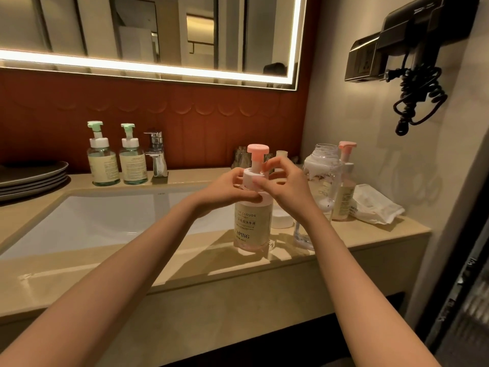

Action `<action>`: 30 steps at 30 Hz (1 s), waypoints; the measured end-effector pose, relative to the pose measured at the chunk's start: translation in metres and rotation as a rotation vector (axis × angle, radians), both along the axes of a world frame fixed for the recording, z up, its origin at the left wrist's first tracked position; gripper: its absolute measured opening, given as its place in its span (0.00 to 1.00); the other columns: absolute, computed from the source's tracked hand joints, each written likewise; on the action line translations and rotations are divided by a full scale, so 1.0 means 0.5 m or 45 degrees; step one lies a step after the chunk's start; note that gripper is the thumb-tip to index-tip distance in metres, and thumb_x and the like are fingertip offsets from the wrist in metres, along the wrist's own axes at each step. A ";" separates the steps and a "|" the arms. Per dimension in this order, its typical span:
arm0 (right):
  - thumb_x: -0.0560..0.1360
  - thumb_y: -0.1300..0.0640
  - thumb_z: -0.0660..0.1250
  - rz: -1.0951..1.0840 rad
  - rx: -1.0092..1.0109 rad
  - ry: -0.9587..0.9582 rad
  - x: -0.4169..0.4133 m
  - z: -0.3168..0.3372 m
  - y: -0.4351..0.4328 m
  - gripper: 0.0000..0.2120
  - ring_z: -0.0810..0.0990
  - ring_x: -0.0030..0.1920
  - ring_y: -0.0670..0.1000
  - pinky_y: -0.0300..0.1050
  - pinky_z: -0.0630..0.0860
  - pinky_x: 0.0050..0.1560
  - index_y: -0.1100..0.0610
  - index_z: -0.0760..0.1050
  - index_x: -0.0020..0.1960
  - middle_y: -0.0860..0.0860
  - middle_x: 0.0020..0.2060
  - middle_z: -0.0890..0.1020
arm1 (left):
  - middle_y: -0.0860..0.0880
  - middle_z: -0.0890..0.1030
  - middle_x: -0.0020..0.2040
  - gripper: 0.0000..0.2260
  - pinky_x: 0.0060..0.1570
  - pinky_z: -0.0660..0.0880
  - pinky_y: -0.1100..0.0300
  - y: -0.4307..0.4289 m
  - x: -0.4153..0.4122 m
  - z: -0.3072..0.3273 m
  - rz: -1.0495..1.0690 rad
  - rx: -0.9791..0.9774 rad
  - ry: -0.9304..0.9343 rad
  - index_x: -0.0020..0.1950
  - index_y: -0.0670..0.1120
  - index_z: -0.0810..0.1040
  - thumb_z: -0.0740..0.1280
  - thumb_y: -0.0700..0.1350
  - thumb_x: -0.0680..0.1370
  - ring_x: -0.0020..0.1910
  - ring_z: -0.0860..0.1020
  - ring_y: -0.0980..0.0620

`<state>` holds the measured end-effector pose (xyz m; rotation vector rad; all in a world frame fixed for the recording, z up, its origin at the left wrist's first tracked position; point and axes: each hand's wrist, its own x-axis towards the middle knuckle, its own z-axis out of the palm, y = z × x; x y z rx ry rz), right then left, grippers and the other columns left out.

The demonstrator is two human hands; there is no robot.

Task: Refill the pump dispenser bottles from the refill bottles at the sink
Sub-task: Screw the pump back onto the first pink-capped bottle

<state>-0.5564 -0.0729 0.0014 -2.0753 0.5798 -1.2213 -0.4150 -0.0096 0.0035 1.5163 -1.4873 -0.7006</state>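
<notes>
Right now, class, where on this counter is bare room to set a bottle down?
Bare: the counter strip before the sink basin, and the ledge between faucet and held pump bottle. Crowded: the right end: refill bottle, second pump bottle, packet.

Counter (211, 262): glossy beige stone; white basin (92, 221) sunk at left, chrome tap (156, 152) at far edge.
Back wall (211, 115): rust-red panels with scalloped relief, behind the counter's far edge.
Mirror (164, 27): wide, framed by a glowing light strip (148, 67).
Right wall (365, 107): pale, smooth; dark hair dryer (412, 30) mounted high, coiled cord (416, 99) hanging.
Light: warm, dim.
</notes>
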 end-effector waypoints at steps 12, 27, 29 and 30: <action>0.70 0.52 0.72 0.032 0.113 0.165 0.010 0.001 -0.007 0.28 0.72 0.58 0.47 0.44 0.70 0.58 0.55 0.69 0.67 0.48 0.58 0.74 | 0.50 0.78 0.58 0.24 0.53 0.73 0.61 -0.014 -0.008 -0.033 0.002 -0.052 -0.044 0.66 0.47 0.70 0.72 0.43 0.72 0.56 0.76 0.54; 0.77 0.53 0.65 0.024 0.104 0.118 0.015 0.007 0.005 0.18 0.77 0.55 0.50 0.42 0.73 0.54 0.60 0.73 0.64 0.51 0.57 0.79 | 0.54 0.77 0.55 0.21 0.46 0.69 0.67 -0.014 -0.018 -0.031 -0.008 -0.066 -0.035 0.63 0.51 0.68 0.70 0.42 0.73 0.53 0.75 0.59; 0.74 0.51 0.69 -0.052 0.035 0.118 0.018 0.003 0.005 0.18 0.76 0.51 0.47 0.39 0.72 0.48 0.58 0.74 0.60 0.49 0.53 0.78 | 0.58 0.75 0.52 0.21 0.45 0.69 0.69 -0.012 -0.020 -0.030 -0.009 -0.069 -0.055 0.62 0.54 0.67 0.70 0.41 0.73 0.51 0.74 0.63; 0.72 0.50 0.70 -0.101 -0.003 0.114 0.021 0.001 0.006 0.18 0.75 0.50 0.47 0.38 0.71 0.46 0.57 0.73 0.58 0.48 0.52 0.77 | 0.59 0.75 0.52 0.21 0.45 0.70 0.68 -0.013 -0.019 -0.030 -0.007 -0.072 -0.056 0.62 0.55 0.67 0.70 0.41 0.73 0.50 0.73 0.64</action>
